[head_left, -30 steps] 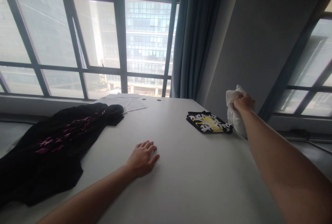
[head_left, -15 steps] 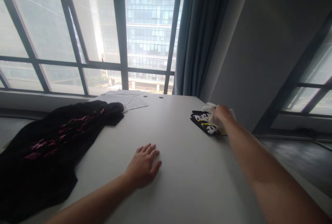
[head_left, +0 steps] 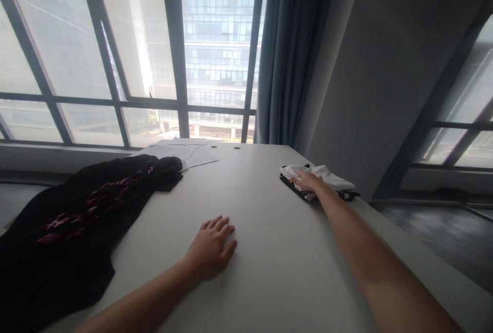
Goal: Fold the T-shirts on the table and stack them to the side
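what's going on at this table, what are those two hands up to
The right hand rests on a white cloth, which lies on top of a black garment with a print, near the right edge of the table. The left hand lies on the bare tabletop, fingers spread a little, holding nothing. Off to the left, a black shirt with a pink print is spread out, and white sheets lie just beyond it, toward the window.

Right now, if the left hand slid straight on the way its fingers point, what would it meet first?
The left hand looks free to slide across the table to its far edge. Beyond that, the curtain would probably come first, though the gap is hard to judge.
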Available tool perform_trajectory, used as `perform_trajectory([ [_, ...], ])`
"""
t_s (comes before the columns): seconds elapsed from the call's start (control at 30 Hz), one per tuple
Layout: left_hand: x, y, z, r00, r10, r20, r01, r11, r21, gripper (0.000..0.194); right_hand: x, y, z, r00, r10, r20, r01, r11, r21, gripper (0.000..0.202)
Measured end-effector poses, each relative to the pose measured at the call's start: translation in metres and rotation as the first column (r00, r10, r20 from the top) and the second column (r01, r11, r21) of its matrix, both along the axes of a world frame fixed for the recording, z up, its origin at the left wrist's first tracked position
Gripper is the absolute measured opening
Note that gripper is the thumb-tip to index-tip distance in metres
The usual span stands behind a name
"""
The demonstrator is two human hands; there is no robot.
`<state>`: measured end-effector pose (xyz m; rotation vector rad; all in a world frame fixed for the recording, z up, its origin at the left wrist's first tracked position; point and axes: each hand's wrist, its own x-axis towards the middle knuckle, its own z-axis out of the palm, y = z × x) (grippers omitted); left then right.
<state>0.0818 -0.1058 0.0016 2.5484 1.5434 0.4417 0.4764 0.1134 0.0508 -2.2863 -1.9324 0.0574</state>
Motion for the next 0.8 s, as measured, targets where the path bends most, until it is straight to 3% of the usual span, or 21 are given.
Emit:
perform_trajectory([
  [0.13,0.001,-0.001,0.001,1.000,0.001,-0.002,-0.001,1.000,0.021,0.047,0.000,-0.012,-0.026,0.996,0.027,0.081,-0.023,0.999,-0.046,0.071],
  [0.3,0.000,-0.001,0.001,1.000,-0.009,-0.009,0.009,0.999,0.048,0.048,-0.011,-0.031,-0.038,0.992,0.088,0.089,-0.087,0.996,-0.016,0.070],
  [0.4,0.000,-0.002,0.000,1.000,-0.012,-0.009,0.013,0.998,0.060,0.047,-0.034,-0.050,-0.043,0.990,0.138,0.015,-0.138,0.990,-0.008,0.069],
  [0.5,0.000,-0.002,-0.002,1.000,-0.017,-0.003,0.017,0.998,0.066,0.048,-0.064,-0.072,-0.049,0.977,0.203,-0.059,-0.210,0.965,-0.157,0.073],
  [0.63,-0.007,0.012,-0.001,0.997,-0.005,0.078,0.003,1.000,0.029,0.043,-0.097,-0.097,-0.058,0.988,0.135,-0.071,-0.146,0.971,-0.191,0.062],
  [0.7,-0.022,0.027,0.005,0.990,0.068,0.123,-0.070,0.997,0.015,0.039,-0.105,-0.106,-0.061,0.993,0.103,-0.065,-0.111,0.984,-0.141,0.057],
  [0.8,-0.060,0.047,0.021,0.945,0.320,0.062,-0.324,0.942,0.084,0.032,-0.109,-0.116,-0.063,0.995,0.091,-0.048,-0.093,0.994,-0.054,0.054],
])
